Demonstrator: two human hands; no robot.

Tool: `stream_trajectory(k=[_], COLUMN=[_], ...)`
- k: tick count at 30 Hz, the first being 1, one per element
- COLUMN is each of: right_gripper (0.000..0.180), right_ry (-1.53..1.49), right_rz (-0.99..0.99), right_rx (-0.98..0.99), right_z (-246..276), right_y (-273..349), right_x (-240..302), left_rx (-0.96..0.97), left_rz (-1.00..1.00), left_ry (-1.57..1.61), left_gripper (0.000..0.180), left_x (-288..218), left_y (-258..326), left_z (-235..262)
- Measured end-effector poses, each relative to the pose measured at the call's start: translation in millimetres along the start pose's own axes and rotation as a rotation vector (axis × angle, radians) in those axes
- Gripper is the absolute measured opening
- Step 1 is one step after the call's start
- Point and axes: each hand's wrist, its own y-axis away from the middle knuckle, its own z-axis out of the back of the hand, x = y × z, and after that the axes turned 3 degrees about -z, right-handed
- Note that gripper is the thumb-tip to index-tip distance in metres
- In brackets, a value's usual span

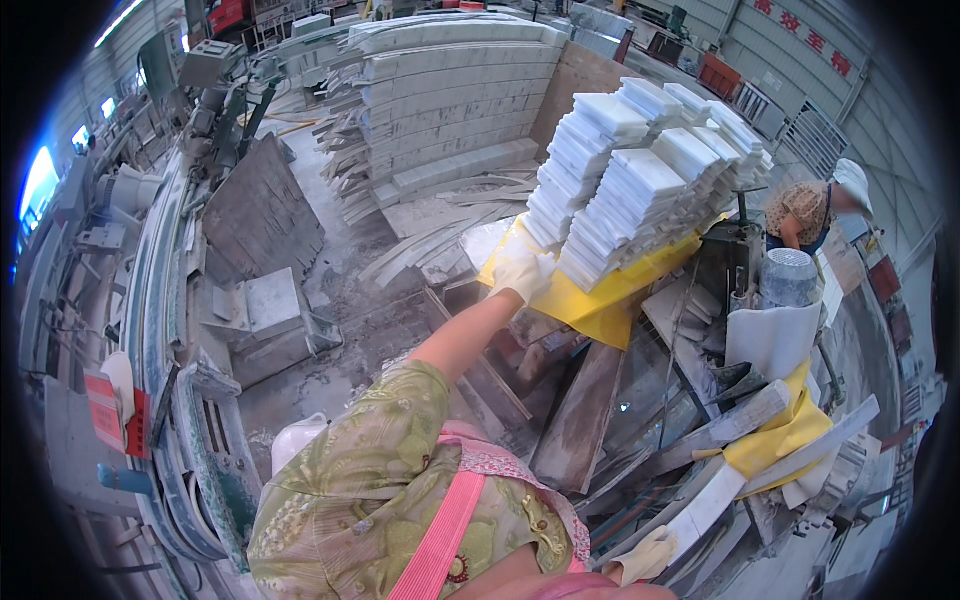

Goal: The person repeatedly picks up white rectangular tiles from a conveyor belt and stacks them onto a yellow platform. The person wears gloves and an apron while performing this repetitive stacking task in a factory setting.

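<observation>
My left hand, in a pale work glove, reaches forward to the near left corner of a tall stack of white stone strips. It rests at the stack's foot, over a yellow sheet spread beneath the stone. Its fingers are too blurred to make out. Low on the right, my right hand, also gloved, is closed on the near end of a long white stone strip. That strip slopes up to a yellow cloth draped over more stone lengths.
Long curved stone pieces are piled behind. A brown board leans near machinery at the left. Wooden planks lie under the stack. Beyond a grey cylindrical motor, a person in a white hat bends over at the right.
</observation>
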Motion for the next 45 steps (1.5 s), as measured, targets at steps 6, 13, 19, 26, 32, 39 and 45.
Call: stream_trajectory(k=[6,13,19,26,32,39,45], right_gripper=[0.055,0.054,0.054,0.045,0.046,0.043,0.045], right_ry=[-0.006,0.008,0.028,0.027,0.013,-0.085,-0.062], right_rz=[0.001,-0.007,-0.057,-0.035,-0.09,-0.033,-0.039], right_rx=[-0.004,-0.007,-0.005,-0.081,0.032,-0.002,-0.055], right_z=[-2,1,3,7,30,49,52], right_y=[2,6,11,16,20,33,37], right_x=[-4,-2,0,4,20,28,31], left_rx=[-0.112,-0.169,-0.177,-0.054,-0.049,-0.069,-0.131], left_rz=[-0.047,-0.038,-0.075,0.01,0.023,0.015,0.002], left_ry=[0.052,0.121,0.131,0.042,0.057,0.041,0.055], left_gripper=[0.043,0.05,0.048,0.047,0.049,0.048,0.054], left_x=[2,1,4,8,2,3,5], left_y=[0,1,-2,-11,-4,-5,-5], left_z=[-7,-8,-13,-16,-6,-7,-14])
